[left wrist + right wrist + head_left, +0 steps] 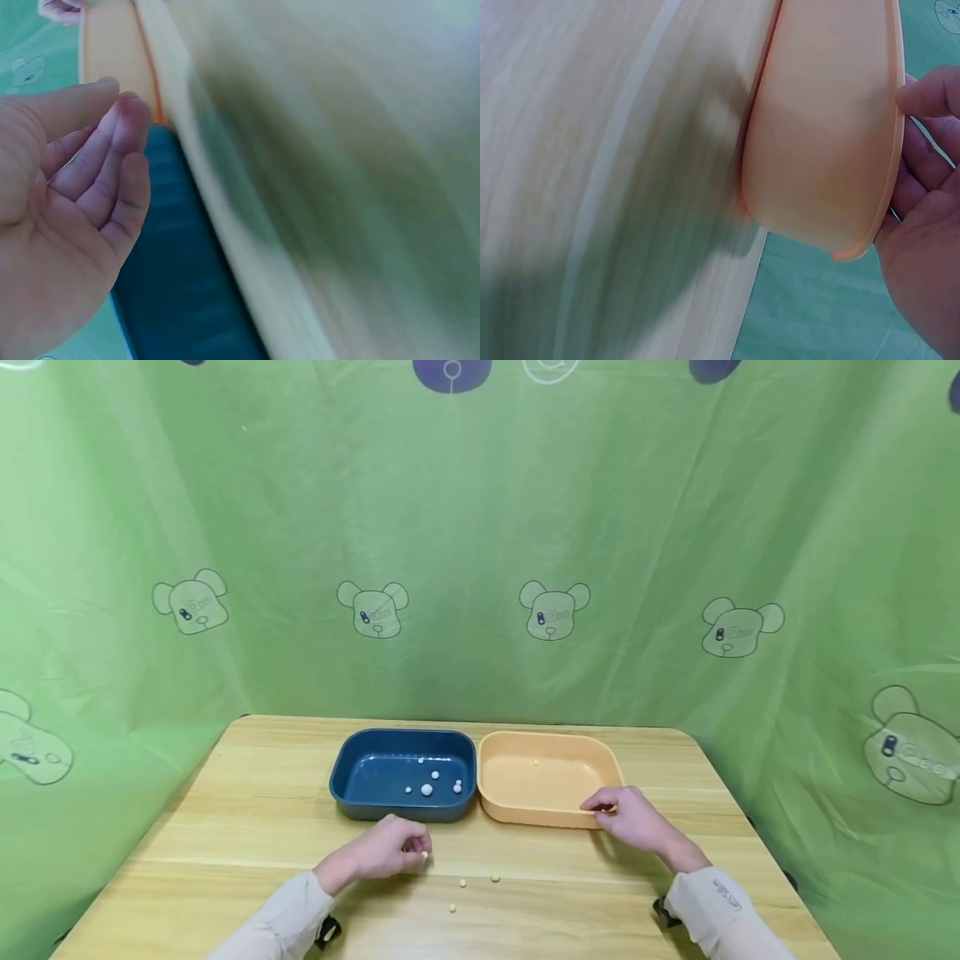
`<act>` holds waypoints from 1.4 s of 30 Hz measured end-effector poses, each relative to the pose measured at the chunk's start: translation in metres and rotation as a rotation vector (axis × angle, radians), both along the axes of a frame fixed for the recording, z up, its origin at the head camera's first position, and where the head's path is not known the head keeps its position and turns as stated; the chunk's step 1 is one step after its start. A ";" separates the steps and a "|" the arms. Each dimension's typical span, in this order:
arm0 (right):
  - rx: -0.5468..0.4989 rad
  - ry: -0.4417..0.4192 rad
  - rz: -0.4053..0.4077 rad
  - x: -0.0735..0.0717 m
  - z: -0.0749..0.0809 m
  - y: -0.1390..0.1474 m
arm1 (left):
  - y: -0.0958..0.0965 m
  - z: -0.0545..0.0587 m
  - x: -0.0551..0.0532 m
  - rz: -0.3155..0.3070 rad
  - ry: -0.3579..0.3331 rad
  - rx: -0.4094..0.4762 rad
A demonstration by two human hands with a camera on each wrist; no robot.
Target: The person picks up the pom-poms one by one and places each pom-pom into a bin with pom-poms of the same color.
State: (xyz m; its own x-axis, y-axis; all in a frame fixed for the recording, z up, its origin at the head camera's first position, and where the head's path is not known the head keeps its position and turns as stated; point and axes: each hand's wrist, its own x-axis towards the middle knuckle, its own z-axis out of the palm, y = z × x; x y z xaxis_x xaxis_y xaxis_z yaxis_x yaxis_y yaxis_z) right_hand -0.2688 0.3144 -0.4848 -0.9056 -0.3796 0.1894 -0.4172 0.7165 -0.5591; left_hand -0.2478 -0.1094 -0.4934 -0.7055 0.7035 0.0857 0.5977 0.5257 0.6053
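My left hand (384, 847) is over the table in front of the blue tray, pinching a small yellow ball (425, 855) between thumb and fingertips. In the left wrist view the thumb and index finger meet, and the ball is hidden there. At the front right of the orange tray (542, 817), my right hand (633, 818) grips the rim, thumb outside and fingers over the inner side. One tiny pale ball (536, 762) lies inside that tray. Loose on the wood in front are three yellow balls, one (495, 877) farther right than the others.
Several white balls of different sizes lie in the blue tray (375, 812), which stands against the orange tray's left side. Both trays sit toward the back of the wooden table (262, 793). A green curtain (465, 677) with bear heads hangs behind and at both sides.
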 end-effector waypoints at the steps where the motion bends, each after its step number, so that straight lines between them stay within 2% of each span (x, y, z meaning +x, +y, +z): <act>1: 0.000 0.000 0.000 0.000 0.000 0.000 | 0.000 0.002 0.000 0.005 0.001 0.016; 7: 0.004 0.005 0.007 0.000 0.001 0.000 | 0.007 0.016 0.000 0.029 -0.002 0.114; 11: 0.005 0.005 0.013 0.000 0.000 0.001 | 0.012 0.023 -0.003 0.066 -0.020 0.165; 19: 0.018 0.011 0.021 -0.001 -0.002 0.002 | 0.025 0.029 -0.015 0.156 -0.026 0.222; 28: 0.009 0.030 0.033 -0.002 -0.004 0.002 | 0.037 0.033 -0.029 0.214 -0.066 0.300; 32: 0.004 0.031 0.039 -0.001 -0.004 0.001 | 0.042 0.035 -0.033 0.228 -0.074 0.301; 42: 0.008 0.038 0.029 0.001 -0.002 0.000 | 0.060 0.040 -0.044 0.230 -0.039 0.320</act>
State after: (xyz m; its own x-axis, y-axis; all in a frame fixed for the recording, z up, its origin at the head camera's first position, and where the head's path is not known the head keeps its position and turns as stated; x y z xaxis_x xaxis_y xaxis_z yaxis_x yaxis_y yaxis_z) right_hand -0.2677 0.3147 -0.4870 -0.8863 -0.4073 0.2206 -0.4590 0.7083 -0.5364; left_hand -0.2921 -0.0494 -0.4538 -0.8488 0.4686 0.2448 0.4594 0.4244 0.7803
